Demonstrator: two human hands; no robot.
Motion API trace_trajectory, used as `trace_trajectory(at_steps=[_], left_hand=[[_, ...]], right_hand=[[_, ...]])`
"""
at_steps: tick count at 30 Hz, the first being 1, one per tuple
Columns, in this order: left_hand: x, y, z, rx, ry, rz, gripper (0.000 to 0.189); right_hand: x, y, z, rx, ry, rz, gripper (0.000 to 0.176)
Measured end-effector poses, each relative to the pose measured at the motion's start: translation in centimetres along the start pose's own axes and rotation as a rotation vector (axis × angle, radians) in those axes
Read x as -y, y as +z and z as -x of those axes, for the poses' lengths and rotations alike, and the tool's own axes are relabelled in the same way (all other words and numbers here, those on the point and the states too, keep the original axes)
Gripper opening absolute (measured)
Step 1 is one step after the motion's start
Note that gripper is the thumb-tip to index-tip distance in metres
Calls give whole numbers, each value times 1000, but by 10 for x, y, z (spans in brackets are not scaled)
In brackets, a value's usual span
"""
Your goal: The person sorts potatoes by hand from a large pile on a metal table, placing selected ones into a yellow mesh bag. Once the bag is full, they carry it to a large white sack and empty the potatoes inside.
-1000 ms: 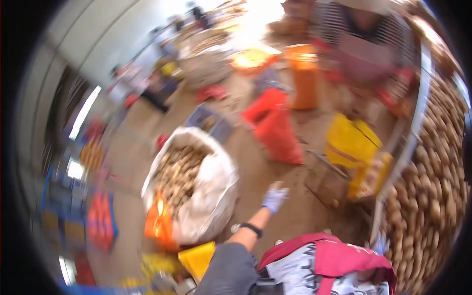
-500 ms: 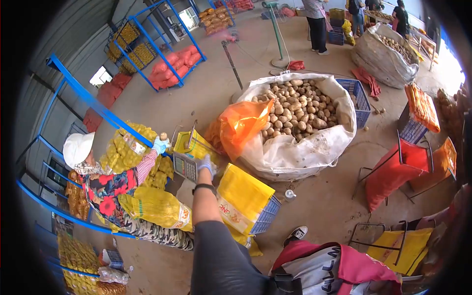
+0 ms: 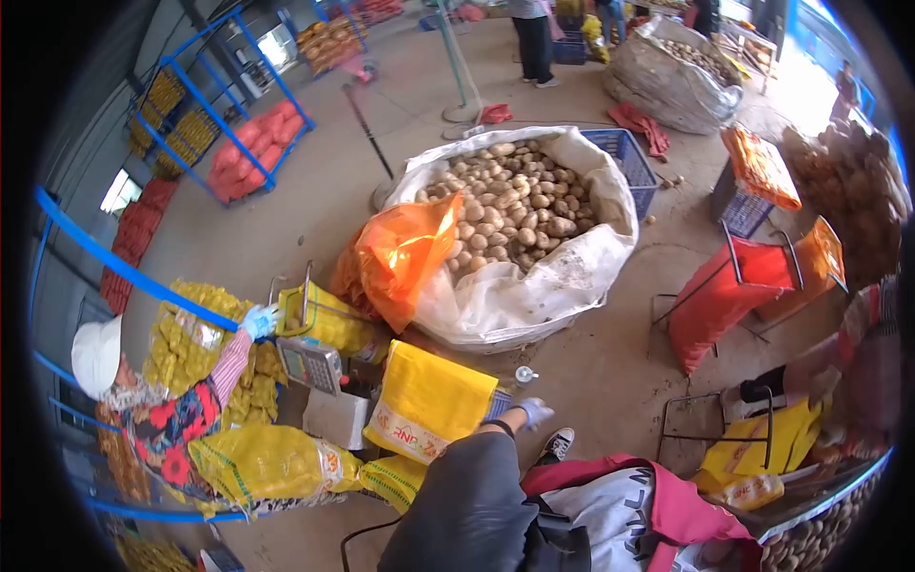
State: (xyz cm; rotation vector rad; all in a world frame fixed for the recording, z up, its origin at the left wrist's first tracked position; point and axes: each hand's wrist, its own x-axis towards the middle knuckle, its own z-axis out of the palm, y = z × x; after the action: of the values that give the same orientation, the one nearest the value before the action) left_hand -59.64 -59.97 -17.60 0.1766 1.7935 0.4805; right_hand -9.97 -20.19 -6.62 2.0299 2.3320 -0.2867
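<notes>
My left hand [image 3: 535, 412], in a pale glove with a dark band at the wrist, is held low beside the blue crate [image 3: 498, 404]. Its fingers look loosely apart with nothing in them, though they are small and somewhat blurred. A yellow mesh sack with a printed label [image 3: 429, 400] drapes over that crate. Just beyond the hand, a small clear bottle [image 3: 525, 376] stands on the floor. To the left is a weighing scale with a grey keypad display [image 3: 310, 365]. My right hand is out of view.
A big white sack of potatoes [image 3: 534, 205] stands ahead. At left, a co-worker's blue-gloved hand [image 3: 258, 321] is by a yellow bag in a metal frame [image 3: 329, 319]. A blue rail [image 3: 133, 272] crosses there. Red sack [image 3: 724, 305] on a stand, right.
My left hand has left the scale's display and swung right, past the yellow-draped crate. The view has turned right. The co-worker's hand, which held a potato, now shows none.
</notes>
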Motion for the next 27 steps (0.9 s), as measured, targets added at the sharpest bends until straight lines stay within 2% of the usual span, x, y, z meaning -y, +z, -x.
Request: trace_trajectory(at_steps=[1, 3, 4, 5, 6, 7, 8, 9, 10, 11, 13, 16, 17, 20, 22, 23, 25, 26, 27], left_hand=[[-54, 18, 35, 96, 132, -189, 48], [-89, 71, -15, 57, 494, -566, 53], [-122, 75, -1, 118, 584, -546, 56], [-153, 78, 20, 76, 593, -554, 56], [-184, 77, 32, 47, 609, -570, 57], [-191, 80, 7, 41, 590, -488, 57], [-200, 82, -18, -35, 539, -572, 55], [-223, 89, -11, -151, 527, -723, 55], [-225, 96, -40, -219, 521, -764, 51], [-222, 104, -89, -221, 583, -684, 41], [-256, 165, -88, 28, 441, -259, 32], [-298, 310, -25, 183, 492, -288, 29], [-309, 352, 0, 297, 570, -305, 30], [-322, 454, 56, 567, 902, -404, 30], [-337, 494, 99, 559, 1274, -734, 27], [-343, 506, 117, 605, 1270, -719, 27], [-355, 525, 149, 703, 1265, -691, 26], [-361, 534, 161, 738, 1217, -622, 25], [-367, 544, 166, 736, 1187, -604, 25]], right_hand=[[-38, -2, 13, -13, 87, 30, 79], [-123, 0, 57, -34, 265, 87, 79], [-158, 5, 83, -40, 331, 117, 79], [-190, 19, 111, -36, 365, 139, 79], [-152, 0, 139, -148, 359, 89, 72], [-106, -38, 158, -74, 425, 20, 69], [-122, -24, 170, -75, 371, 10, 70], [-117, -34, 180, -93, 313, 27, 70], [-118, -33, 190, -157, 268, 2, 68], [-124, -34, 194, -130, 280, -56, 65], [-139, -21, 194, -135, 312, -122, 60], [-168, -6, 196, -130, 223, -258, 55], [-176, -14, 198, -179, 176, -333, 48], [-212, -38, 214, -371, 288, -305, 36], [-245, -63, 219, -344, 462, -413, 33], [-262, -70, 214, -307, 551, -507, 33], [-292, -88, 192, -387, 459, -481, 34], [-306, -100, 171, -322, 419, -469, 35], [-313, -111, 147, -391, 319, -444, 38]])
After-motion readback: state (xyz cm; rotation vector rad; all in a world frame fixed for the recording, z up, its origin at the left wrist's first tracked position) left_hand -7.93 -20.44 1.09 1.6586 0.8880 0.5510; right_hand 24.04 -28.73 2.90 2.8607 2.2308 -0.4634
